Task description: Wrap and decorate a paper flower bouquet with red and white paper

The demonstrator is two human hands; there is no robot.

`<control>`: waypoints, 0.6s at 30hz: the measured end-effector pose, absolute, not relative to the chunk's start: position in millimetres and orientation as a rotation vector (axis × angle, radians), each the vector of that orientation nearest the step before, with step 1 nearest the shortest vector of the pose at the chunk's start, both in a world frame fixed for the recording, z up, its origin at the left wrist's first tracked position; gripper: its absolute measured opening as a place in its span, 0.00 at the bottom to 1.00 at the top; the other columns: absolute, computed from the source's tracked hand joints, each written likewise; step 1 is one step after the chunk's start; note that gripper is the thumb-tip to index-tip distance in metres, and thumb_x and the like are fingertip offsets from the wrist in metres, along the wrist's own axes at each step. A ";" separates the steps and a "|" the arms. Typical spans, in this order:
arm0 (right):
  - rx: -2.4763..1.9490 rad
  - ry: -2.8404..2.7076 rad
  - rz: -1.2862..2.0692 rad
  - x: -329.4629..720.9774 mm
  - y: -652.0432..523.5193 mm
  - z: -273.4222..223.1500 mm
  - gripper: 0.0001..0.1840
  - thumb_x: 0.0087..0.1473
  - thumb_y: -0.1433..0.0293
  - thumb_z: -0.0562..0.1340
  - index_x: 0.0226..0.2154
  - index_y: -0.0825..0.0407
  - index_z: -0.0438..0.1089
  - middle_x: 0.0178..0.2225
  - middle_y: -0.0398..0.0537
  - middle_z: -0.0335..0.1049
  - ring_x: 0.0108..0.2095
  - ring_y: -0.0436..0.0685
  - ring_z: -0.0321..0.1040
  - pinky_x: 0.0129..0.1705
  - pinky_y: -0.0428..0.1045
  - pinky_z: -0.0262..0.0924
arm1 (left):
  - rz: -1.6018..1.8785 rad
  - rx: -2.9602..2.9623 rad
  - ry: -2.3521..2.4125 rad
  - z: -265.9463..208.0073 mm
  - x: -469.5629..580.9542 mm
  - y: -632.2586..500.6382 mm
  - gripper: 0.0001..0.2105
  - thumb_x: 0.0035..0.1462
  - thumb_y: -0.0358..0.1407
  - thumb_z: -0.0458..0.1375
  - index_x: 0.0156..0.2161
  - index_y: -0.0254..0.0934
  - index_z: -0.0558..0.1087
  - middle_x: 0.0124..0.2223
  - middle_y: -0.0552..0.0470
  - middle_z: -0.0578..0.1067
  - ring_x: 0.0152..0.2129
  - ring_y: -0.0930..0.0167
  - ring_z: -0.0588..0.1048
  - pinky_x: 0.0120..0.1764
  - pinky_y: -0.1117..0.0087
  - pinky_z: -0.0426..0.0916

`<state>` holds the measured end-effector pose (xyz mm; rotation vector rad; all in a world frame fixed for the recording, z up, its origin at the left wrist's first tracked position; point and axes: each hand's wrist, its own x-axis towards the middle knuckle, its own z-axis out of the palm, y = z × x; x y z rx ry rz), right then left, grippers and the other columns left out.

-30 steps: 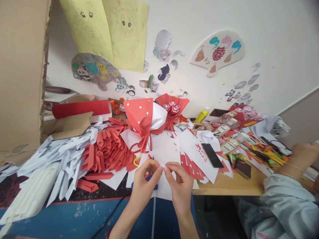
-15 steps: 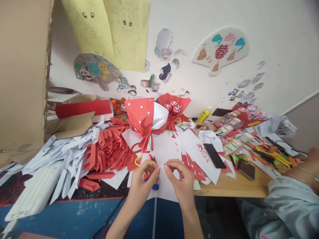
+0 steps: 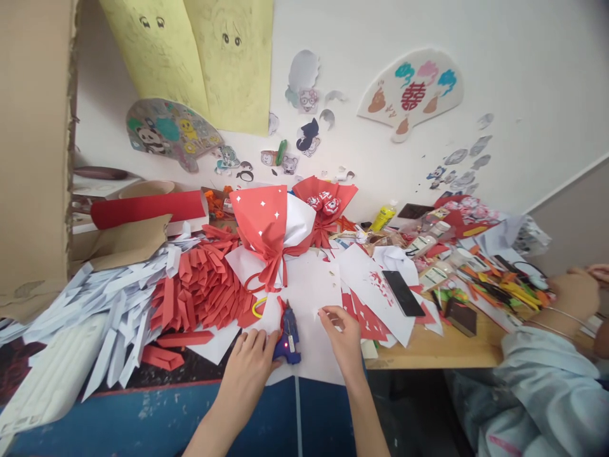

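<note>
A blue glue gun [image 3: 290,339] with a small lit red light lies on white paper, its nozzle pointing away from me. My left hand [image 3: 252,358] is over its left side, back of the hand up and fingers curled round the part that the hand hides. To the right, my right hand [image 3: 343,336] is held above the paper with thumb and forefinger pinched; a tiny pale bit seems to be at the fingertips, too small to name. Beyond the glue gun stands a red-and-white paper-wrapped bouquet [image 3: 261,219]. Yellow-handled scissors [image 3: 258,308] lie partly covered beside it.
Folded red paper strips [image 3: 202,285] and white ones [image 3: 118,311] are heaped at left. A phone [image 3: 403,293] lies on papers at right, near bottles and pens. Another person's arm [image 3: 561,311] reaches in from the right. A cardboard sheet [image 3: 35,139] rises at left.
My hands, fingertips nearly together before, have parted. The left has come down onto the glue gun; the right has stayed near its place, still pinched. The view has shifted slightly.
</note>
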<state>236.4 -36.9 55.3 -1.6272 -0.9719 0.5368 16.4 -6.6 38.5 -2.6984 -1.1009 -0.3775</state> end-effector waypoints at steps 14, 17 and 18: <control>-1.465 -1.237 0.216 224.2 -17.7 79.7 0.06 0.60 0.67 0.62 0.34 0.51 0.74 0.34 0.46 0.74 0.32 0.53 0.67 0.33 0.49 0.61 | -1.129 -3.244 -1.031 56.2 -22.5 -7.3 0.19 0.70 0.37 0.45 0.62 0.40 0.62 0.42 0.45 0.76 0.37 0.64 0.75 0.40 0.66 0.73; -1.446 -1.264 0.156 221.4 -19.5 82.1 0.05 0.61 0.68 0.62 0.34 0.50 0.74 0.34 0.47 0.74 0.34 0.54 0.68 0.34 0.49 0.62 | -1.242 -3.231 -1.056 56.8 -23.1 -8.9 0.18 0.70 0.37 0.45 0.61 0.41 0.63 0.44 0.44 0.76 0.39 0.65 0.76 0.41 0.67 0.73; -1.437 -1.279 0.142 220.6 -20.3 82.5 0.05 0.61 0.68 0.62 0.34 0.50 0.74 0.34 0.47 0.74 0.35 0.54 0.68 0.34 0.49 0.62 | -1.262 -3.233 -1.058 56.1 -23.5 -9.5 0.17 0.70 0.37 0.45 0.60 0.41 0.64 0.44 0.44 0.76 0.39 0.65 0.76 0.42 0.67 0.73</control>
